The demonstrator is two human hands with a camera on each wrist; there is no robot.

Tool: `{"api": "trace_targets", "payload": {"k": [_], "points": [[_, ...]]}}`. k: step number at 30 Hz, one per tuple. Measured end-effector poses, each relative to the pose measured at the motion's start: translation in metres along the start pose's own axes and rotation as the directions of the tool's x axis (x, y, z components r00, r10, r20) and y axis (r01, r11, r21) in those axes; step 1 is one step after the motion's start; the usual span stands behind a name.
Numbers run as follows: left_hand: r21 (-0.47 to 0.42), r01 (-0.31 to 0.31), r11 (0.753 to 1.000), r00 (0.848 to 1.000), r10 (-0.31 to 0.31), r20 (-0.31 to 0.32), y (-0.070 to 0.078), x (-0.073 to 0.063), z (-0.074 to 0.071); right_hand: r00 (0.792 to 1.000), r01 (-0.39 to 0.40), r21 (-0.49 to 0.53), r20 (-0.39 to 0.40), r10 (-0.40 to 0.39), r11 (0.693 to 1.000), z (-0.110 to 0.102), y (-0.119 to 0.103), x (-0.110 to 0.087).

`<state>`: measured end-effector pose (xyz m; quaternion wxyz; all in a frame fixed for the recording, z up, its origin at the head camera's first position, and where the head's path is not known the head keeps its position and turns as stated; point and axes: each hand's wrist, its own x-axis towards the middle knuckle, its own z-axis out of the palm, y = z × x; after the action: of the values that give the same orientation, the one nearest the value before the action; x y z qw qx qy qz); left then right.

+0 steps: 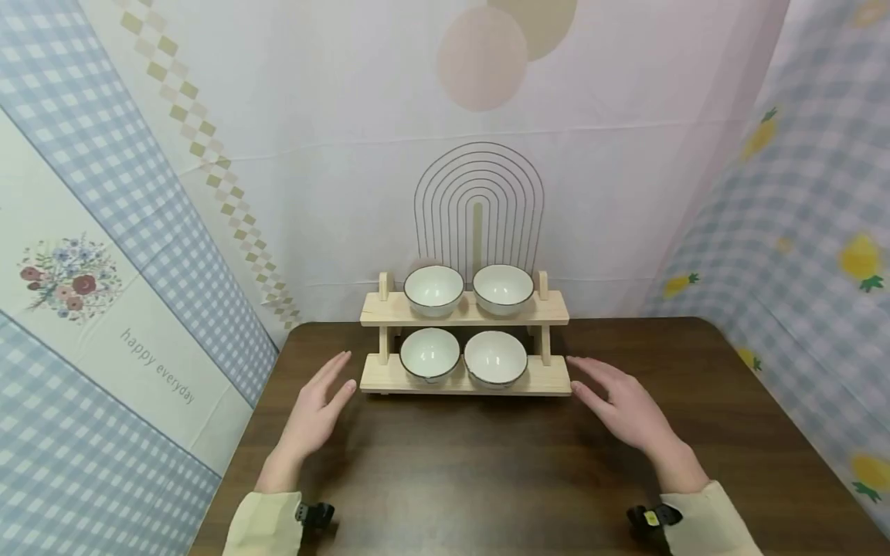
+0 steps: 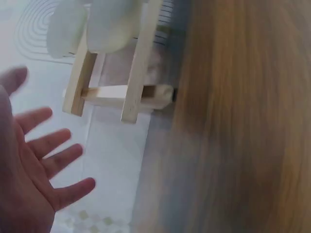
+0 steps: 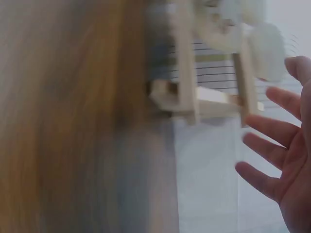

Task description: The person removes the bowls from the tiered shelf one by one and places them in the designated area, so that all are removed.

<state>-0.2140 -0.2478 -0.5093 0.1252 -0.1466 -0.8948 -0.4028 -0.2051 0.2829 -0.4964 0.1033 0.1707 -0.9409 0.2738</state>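
Brown wood-grain surface (image 1: pixel 480 471), backed by white printed cloth (image 1: pixel 334 208), with blue-checked cloth (image 1: pixel 820 193) at either side. Toward the back of it, a two-tier wooden rack (image 1: pixel 375 376), loaded with an upper-left bowl (image 1: pixel 434 288), upper-right bowl (image 1: pixel 504 286), lower-left bowl (image 1: pixel 430 354) and lower-right bowl (image 1: pixel 496 359). Left hand (image 1: pixel 316 413) just beside one end of the rack, right hand (image 1: pixel 627 405) just beside the other: both unclenched, fingers extended and spread, nothing grasped. Contact at the right fingertips uncertain from these angles.

Likeliest trouble, by judgement: a bump or uneven tug at one end, tilting the boards and sending loose-looking bowls sliding. Lower pair especially prone to clinking, being so close-set; upper pair slightly apart, but with further to fall. Possible cause of either: one hand meeting wood sooner or harder than the other.

As for containers: four bowls, two per tier, all dark-rimmed, white inside, mouths upward. No contents visible in any, so probably light and easily shifted.
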Motion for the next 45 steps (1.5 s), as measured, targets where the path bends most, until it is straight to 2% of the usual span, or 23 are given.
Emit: {"api": "trace_targets", "payload": {"k": [3, 5, 7, 10, 14, 17, 22, 26, 31, 38, 45], "points": [[-0.091, 0.077, 0.993, 0.994, -0.083, -0.067, -0.003, 0.002, 0.008, 0.998, -0.026, 0.13, -0.055, 0.033, 0.991, 0.007, -0.008, 0.007], [-0.139, 0.149, 0.979, 0.983, -0.162, -0.085, -0.004, 0.004, 0.014, 0.993, -0.069, 0.209, -0.078, 0.087, 0.976, 0.013, -0.014, 0.012], [-0.176, 0.215, 0.961, 0.969, -0.232, -0.084, -0.003, 0.007, 0.02, 0.985, -0.13, 0.29, -0.072, 0.158, 0.948, 0.02, -0.021, 0.018], [-0.226, 0.286, 0.931, 0.949, -0.308, -0.067, -0.002, 0.012, 0.028, 0.964, -0.234, 0.394, -0.023, 0.264, 0.889, 0.028, -0.03, 0.026], [-0.321, 0.324, 0.89, 0.935, -0.352, -0.032, -0.002, 0.017, 0.036, 0.935, -0.332, 0.502, 0.06, 0.351, 0.798, 0.04, -0.041, 0.035], [-0.41, 0.332, 0.849, 0.928, -0.373, -0.021, -0.004, 0.019, 0.04, 0.923, -0.363, 0.547, 0.105, 0.369, 0.754, 0.049, -0.05, 0.041], [-0.492, 0.351, 0.796, 0.907, -0.421, -0.033, -0.008, 0.017, 0.046, 0.923, -0.371, 0.574, 0.14, 0.359, 0.73, 0.062, -0.063, 0.046], [-0.525, 0.363, 0.77, 0.9, -0.435, -0.015, -0.01, 0.014, 0.05, 0.918, -0.382, 0.595, 0.155, 0.366, 0.707, 0.069, -0.07, 0.045], [-0.519, 0.373, 0.769, 0.899, -0.438, -0.002, -0.014, 0.013, 0.056, 0.907, -0.403, 0.616, 0.173, 0.383, 0.677, 0.075, -0.073, 0.043], [-0.504, 0.375, 0.778, 0.902, -0.431, 0.006, -0.017, 0.013, 0.059, 0.896, -0.412, 0.674, 0.176, 0.408, 0.613, 0.079, -0.074, 0.042], [-0.507, 0.375, 0.776, 0.901, -0.435, 0.001, -0.015, 0.013, 0.057, 0.899, -0.399, 0.701, 0.172, 0.402, 0.591, 0.077, -0.08, 0.044]]}}
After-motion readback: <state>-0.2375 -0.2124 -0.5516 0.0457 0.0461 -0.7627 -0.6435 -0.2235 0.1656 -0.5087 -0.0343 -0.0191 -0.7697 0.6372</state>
